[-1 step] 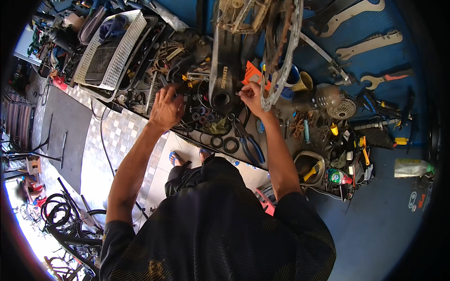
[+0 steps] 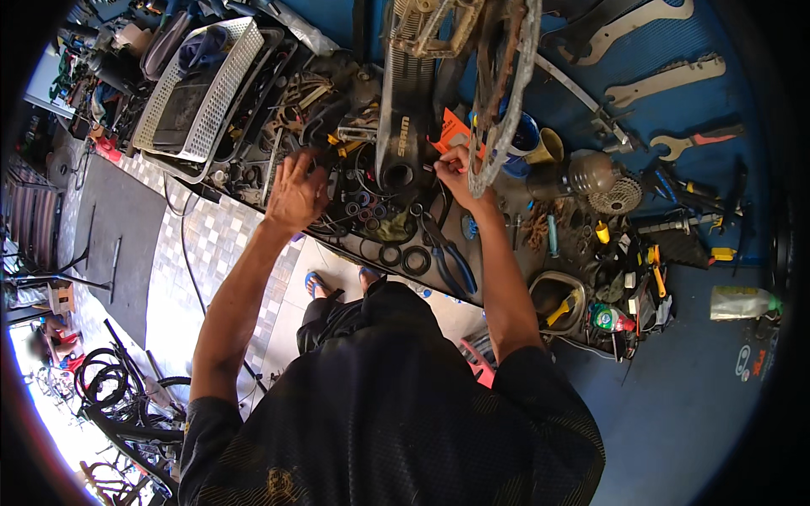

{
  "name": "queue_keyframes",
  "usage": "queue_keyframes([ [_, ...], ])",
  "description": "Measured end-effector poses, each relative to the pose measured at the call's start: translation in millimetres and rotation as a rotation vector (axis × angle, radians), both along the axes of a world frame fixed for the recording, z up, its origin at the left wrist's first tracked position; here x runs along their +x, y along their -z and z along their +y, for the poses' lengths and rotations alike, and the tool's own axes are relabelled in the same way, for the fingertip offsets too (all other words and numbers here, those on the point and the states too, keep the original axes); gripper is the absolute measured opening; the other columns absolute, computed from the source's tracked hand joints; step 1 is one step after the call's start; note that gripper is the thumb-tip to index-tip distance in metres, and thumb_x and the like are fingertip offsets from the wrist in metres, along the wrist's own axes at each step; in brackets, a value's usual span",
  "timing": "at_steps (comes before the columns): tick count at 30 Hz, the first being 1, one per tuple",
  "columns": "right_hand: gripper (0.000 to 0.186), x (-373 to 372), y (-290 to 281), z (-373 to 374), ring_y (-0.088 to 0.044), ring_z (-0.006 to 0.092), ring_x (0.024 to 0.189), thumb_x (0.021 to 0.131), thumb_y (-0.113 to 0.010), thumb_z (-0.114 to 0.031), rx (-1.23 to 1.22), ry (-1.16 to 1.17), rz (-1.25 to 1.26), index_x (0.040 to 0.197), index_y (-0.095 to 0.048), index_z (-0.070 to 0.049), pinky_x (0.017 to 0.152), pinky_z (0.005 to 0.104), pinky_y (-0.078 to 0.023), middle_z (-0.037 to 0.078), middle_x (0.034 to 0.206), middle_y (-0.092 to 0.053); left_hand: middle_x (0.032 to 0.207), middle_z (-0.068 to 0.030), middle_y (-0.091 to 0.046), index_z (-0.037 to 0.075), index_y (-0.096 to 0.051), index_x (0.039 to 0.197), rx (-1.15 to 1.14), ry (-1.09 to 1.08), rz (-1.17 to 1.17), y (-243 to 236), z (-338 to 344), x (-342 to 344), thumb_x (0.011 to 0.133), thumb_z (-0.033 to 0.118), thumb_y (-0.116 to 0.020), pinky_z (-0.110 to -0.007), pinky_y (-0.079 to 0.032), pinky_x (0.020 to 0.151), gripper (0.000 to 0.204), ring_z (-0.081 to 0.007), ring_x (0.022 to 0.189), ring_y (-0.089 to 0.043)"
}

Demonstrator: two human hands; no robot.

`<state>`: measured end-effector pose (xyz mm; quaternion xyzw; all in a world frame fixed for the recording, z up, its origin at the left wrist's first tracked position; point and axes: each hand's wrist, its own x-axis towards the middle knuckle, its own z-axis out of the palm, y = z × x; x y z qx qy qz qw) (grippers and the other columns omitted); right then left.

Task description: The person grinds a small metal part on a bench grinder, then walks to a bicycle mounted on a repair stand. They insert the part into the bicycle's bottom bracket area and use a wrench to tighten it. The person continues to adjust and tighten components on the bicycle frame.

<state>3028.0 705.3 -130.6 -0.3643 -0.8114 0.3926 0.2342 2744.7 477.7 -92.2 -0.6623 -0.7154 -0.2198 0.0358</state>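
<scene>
Scarcely anything has shifted; the right hand (image 2: 456,177) pinches what looks like a small piece (image 2: 429,168) just right of the dark round-ended bike part (image 2: 395,152), so work stays there; the left hand (image 2: 297,192) is well apart, its grip impossible to tell.

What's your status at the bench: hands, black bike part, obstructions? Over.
Left hand: beside loose rings, grip unclear. Right hand: grip pinching small piece beside black bike part. Chainring partly hides right hand.
</scene>
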Motion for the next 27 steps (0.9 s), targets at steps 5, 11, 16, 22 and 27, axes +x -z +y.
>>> queue_keyframes([
  [5,0.021,8,-9,9,-0.071,0.0158,0.085,0.092,-0.076,-0.007,-0.27,0.162,0.286,0.107,-0.062,-0.002,0.075,0.0318,-0.057,0.008,0.095,-0.071,0.141,-0.0199,-0.053,0.005,-0.067,0.098,0.063,-0.076,0.044,-12,8,-33,0.078,0.007,-0.072,-0.053,-0.045,0.104,0.021,-0.0416,0.13,-0.049],
  [11,0.028,-7,-8,8,-0.072,0.0233,0.087,0.092,-0.074,-0.011,0.027,0.074,0.03,0.12,-0.068,-0.009,0.079,0.0369,-0.058,0.011,0.103,-0.07,0.143,-0.0159,-0.053,0.009,-0.068,0.098,0.041,-0.113,0.018,-19,16,-39,0.079,0.006,-0.076,-0.054,-0.044,0.102,0.021,-0.0412,0.13,-0.048],
  [16,0.028,-46,1,0,-0.073,0.0345,0.088,0.09,-0.076,-0.02,0.4,0.035,-0.409,0.115,-0.068,-0.011,0.074,0.0472,-0.061,0.015,0.115,-0.069,0.142,-0.018,-0.053,0.007,-0.069,0.1,0.059,-0.092,-0.013,-21,19,-23,0.082,0.008,-0.076,-0.053,-0.044,0.104,0.02,-0.0417,0.129,-0.049],
  [22,0.022,-57,10,14,-0.072,0.0385,0.09,0.083,-0.072,-0.012,0.588,-0.153,-0.479,0.104,-0.073,-0.006,0.075,0.0498,-0.058,0.019,0.101,-0.074,0.141,-0.0202,-0.053,0.007,-0.071,0.103,0.073,-0.15,-0.114,-30,0,-11,0.081,0.007,-0.078,-0.053,-0.043,0.109,0.023,-0.0436,0.131,-0.048],
  [27,0.04,-52,-8,16,-0.068,0.0379,0.1,0.091,-0.077,-0.016,0.496,-0.163,-0.483,0.127,-0.066,-0.002,0.086,0.0504,-0.056,0.02,0.112,-0.066,0.139,-0.0216,-0.055,0.006,-0.071,0.099,0.119,-0.223,-0.246,-37,-15,2,0.081,0.005,-0.078,-0.053,-0.044,0.108,0.02,-0.044,0.128,-0.05],
])
